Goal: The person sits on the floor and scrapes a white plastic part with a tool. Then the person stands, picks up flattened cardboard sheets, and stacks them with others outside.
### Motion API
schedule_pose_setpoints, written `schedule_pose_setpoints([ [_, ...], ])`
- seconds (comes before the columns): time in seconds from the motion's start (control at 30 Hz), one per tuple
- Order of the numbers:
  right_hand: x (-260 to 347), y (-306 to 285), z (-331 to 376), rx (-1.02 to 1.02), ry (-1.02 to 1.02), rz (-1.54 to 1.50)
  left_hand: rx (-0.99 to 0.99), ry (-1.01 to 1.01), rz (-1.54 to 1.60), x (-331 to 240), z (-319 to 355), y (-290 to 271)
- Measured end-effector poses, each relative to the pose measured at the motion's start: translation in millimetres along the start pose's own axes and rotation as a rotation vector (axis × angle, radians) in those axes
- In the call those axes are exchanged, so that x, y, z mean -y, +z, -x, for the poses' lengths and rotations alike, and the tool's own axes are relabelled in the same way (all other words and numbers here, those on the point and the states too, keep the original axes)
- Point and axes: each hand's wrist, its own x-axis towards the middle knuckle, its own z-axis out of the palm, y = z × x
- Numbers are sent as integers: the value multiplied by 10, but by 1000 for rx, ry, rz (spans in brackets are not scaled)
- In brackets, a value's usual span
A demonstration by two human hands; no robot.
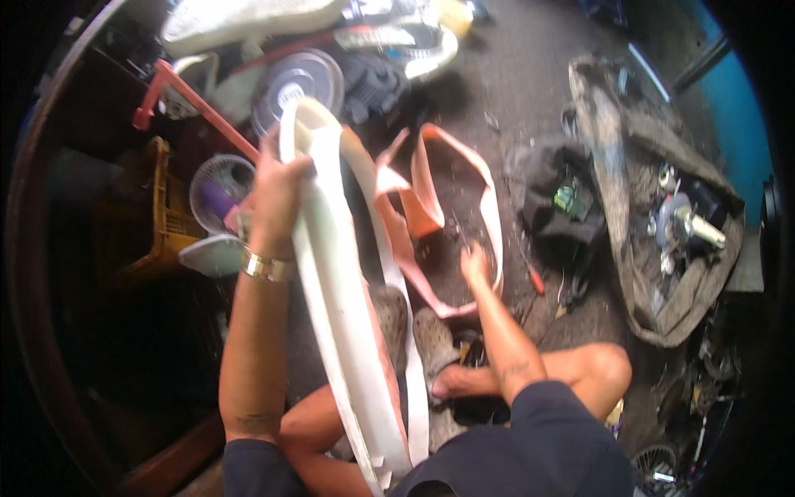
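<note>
My left hand (277, 186), with a gold watch at its wrist, is closed on the upper edge of a long white plastic panel (335, 248). The panel stands tilted along my body, its lower end near my lap. My right hand (474, 263) is low over the floor, inside a loop of pale pink plastic strip (493, 207). Its fingers are pressed together around something thin and dark that I cannot make out. A red-handled tool (536, 280) lies on the floor to the right of that hand.
A yellow crate (157, 215) and a round fan-like guard (222, 186) are at left. Beyond the panel lie a grey round lid (300, 87) and white plastic parts (240, 21). On the right, an open sack (604, 141) holds mixed scrap beside a black bag (538, 178).
</note>
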Motion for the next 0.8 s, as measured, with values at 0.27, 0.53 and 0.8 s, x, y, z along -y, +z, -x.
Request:
schedule_pose_setpoints([
  [0.27,1118,195,1214,258,-34,-600,-29,-44,48,106,-79,60],
  [0.53,1806,426,1393,-102,-473,-278,-103,78,-259,189,-135,-377],
  [0.8,2707,-480,-413,-322,-993,149,-7,-76,-126,-7,-44,-72],
])
